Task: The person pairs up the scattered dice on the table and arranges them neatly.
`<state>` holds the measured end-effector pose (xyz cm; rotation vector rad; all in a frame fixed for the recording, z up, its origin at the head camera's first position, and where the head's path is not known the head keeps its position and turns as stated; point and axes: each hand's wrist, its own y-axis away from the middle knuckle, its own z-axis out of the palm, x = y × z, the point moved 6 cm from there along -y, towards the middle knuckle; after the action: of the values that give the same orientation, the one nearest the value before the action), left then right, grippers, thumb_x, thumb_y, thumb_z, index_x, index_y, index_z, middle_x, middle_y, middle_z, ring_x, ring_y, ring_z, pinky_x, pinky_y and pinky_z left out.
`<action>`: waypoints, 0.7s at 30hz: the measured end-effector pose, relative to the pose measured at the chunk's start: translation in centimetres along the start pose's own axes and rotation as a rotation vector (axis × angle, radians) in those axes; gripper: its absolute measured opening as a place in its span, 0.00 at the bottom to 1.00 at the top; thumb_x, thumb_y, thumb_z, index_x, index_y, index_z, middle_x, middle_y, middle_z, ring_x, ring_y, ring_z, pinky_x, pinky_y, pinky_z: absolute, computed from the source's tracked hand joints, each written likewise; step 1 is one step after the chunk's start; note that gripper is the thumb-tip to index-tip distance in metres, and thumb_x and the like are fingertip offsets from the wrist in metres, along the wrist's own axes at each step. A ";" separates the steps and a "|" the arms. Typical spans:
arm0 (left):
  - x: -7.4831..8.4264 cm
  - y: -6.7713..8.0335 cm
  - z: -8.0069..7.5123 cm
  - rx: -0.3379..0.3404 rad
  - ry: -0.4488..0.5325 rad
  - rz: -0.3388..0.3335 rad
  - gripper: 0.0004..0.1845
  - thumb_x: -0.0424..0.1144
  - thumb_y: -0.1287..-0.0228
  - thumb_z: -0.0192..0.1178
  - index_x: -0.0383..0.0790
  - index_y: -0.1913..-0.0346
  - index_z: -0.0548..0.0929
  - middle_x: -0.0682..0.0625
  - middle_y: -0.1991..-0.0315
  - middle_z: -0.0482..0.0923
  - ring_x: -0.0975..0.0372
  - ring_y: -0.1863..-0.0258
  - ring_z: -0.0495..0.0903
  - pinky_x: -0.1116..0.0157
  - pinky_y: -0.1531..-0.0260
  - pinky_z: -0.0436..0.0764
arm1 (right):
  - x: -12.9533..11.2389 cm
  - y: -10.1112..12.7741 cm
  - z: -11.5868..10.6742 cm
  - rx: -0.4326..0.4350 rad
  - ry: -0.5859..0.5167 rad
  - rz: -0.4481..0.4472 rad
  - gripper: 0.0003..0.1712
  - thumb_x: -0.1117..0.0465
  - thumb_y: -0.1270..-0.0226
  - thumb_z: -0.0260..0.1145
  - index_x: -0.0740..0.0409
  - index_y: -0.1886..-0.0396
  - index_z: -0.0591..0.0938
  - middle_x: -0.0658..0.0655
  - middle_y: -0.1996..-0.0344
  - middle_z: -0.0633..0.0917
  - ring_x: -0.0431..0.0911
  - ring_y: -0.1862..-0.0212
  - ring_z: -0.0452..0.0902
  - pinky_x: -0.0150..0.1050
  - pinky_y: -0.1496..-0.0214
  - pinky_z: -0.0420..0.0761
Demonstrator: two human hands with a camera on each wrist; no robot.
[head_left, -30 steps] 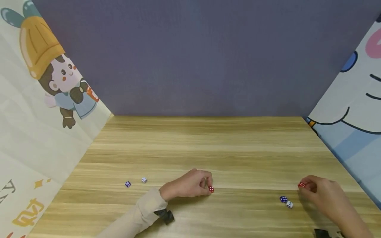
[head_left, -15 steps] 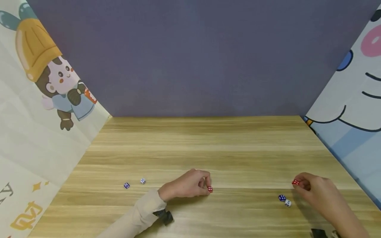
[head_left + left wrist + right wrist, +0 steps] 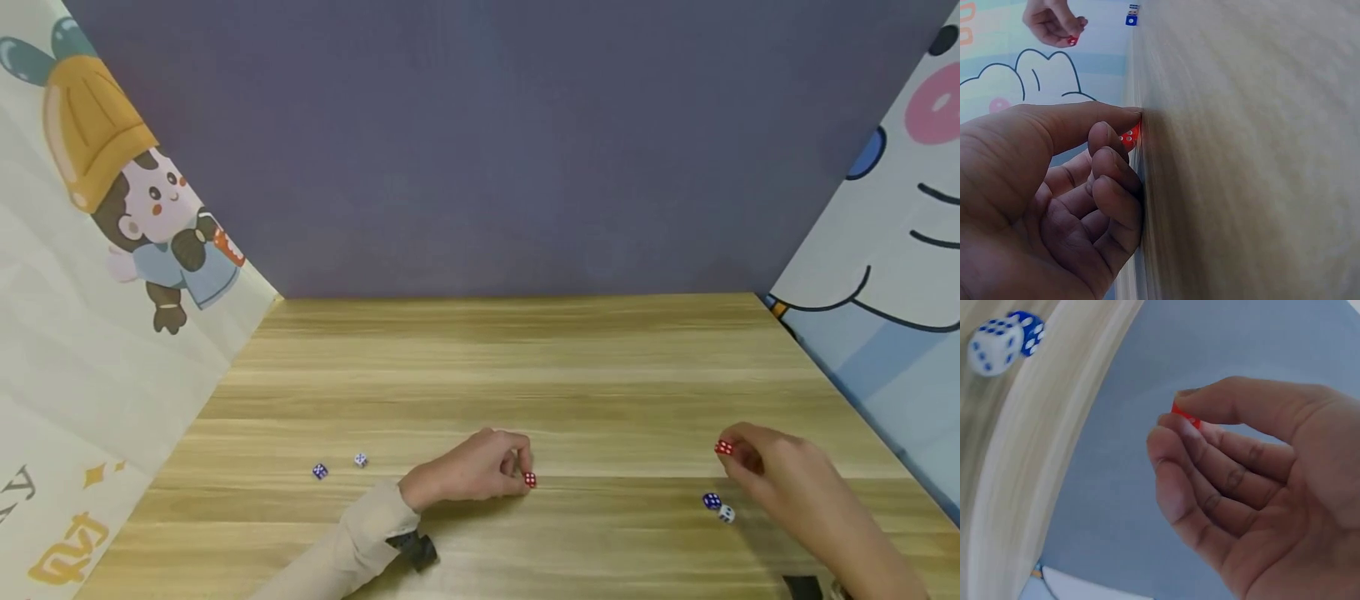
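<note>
Near the middle of the table, my left hand [image 3: 480,467] pinches a red die [image 3: 530,480] with white pips, its fingertips right down at the wood. The left wrist view shows this die [image 3: 1129,137] between thumb and fingers. Over on the right, my right hand [image 3: 783,467] holds another red die [image 3: 723,447] between thumb and fingertips, raised above the table in the right wrist view. Just to the left of that hand, a blue die [image 3: 712,501] and a white die [image 3: 726,514] with dark pips lie side by side.
Left of my left forearm, a blue die [image 3: 320,472] and a white die [image 3: 361,460] lie a little apart on the wooden table [image 3: 480,350]. A dark grey panel [image 3: 480,150] stands behind, with cartoon-printed walls on both sides.
My right hand has moved left and slightly away from me with its red die, rising off the table. The left hand and the loose dice have stayed put.
</note>
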<state>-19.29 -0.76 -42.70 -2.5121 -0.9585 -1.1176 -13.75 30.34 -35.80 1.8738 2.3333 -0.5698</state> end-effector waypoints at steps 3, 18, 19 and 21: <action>-0.1 0.0 0.0 0.003 0.000 -0.002 0.08 0.33 0.40 0.69 0.45 0.65 0.80 0.60 0.84 0.75 0.74 0.88 0.68 0.75 0.83 0.70 | -1.2 -0.6 -0.1 -0.001 -0.018 -0.054 0.07 0.68 0.43 0.73 0.58 0.64 0.85 0.41 0.77 0.81 0.30 0.75 0.73 0.32 0.76 0.76; -0.2 0.0 0.1 0.006 0.002 0.003 0.08 0.32 0.40 0.69 0.46 0.65 0.80 0.60 0.86 0.73 0.74 0.89 0.66 0.76 0.84 0.69 | -8.0 -3.6 3.2 -0.195 -0.168 -0.280 0.07 0.68 0.39 0.71 0.53 0.64 0.84 0.39 0.73 0.79 0.29 0.71 0.72 0.31 0.74 0.75; -0.1 0.0 0.1 0.007 0.003 0.001 0.08 0.32 0.40 0.69 0.46 0.65 0.80 0.60 0.86 0.73 0.74 0.89 0.67 0.76 0.84 0.69 | -8.3 -3.7 3.4 -0.202 -0.176 -0.290 0.07 0.68 0.39 0.71 0.53 0.64 0.84 0.39 0.73 0.79 0.29 0.71 0.72 0.31 0.74 0.75; -0.1 0.0 0.0 0.007 0.009 -0.005 0.08 0.32 0.40 0.69 0.46 0.65 0.80 0.59 0.86 0.73 0.74 0.89 0.67 0.75 0.85 0.69 | -9.0 -4.0 4.0 -0.215 -0.196 -0.306 0.07 0.68 0.38 0.71 0.53 0.63 0.85 0.39 0.72 0.80 0.29 0.71 0.73 0.31 0.73 0.76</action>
<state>-19.35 -0.78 -42.83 -2.4982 -0.9649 -1.1235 -16.07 19.93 -35.81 1.3194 2.4502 -0.4807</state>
